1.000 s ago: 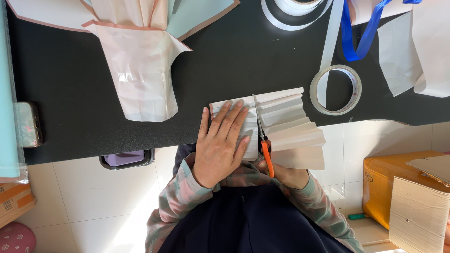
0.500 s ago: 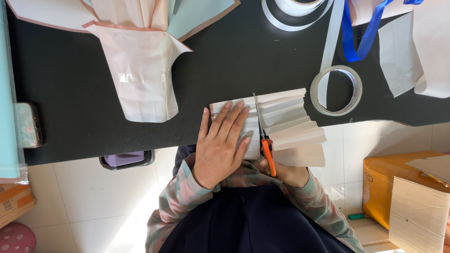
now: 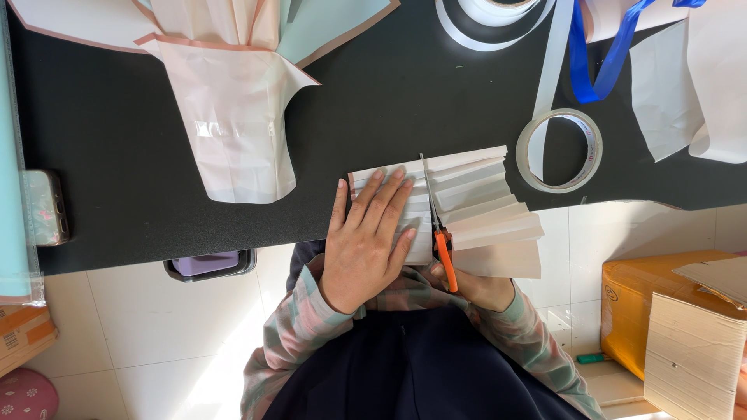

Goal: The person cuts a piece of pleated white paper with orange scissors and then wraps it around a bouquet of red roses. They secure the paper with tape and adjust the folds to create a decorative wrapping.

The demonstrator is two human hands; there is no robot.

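Head view: left hand lies flat, fingers spread, pinning the pleated white paper at the bench's near edge. Right hand grips orange-handled scissors, blades in the folds. Clear tape roll just right; yellow-brown cardboard box on the floor, right.

Left hand is lying on folded paper at table edge, scissors just right, tape roll sitting farther right.
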